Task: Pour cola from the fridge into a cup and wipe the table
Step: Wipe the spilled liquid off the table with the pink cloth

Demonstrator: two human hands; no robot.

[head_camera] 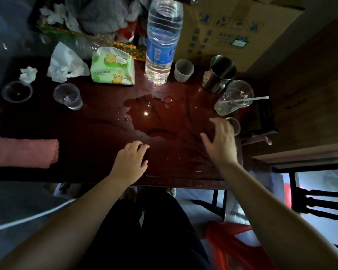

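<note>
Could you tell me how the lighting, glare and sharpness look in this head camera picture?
Head view: dim overall, corners darkened; a bright glare spot sits on the spill on the table; wide-angle bending tilts the water bottle; the right hand is slightly motion-blurred, the left hand sharper.
</note>
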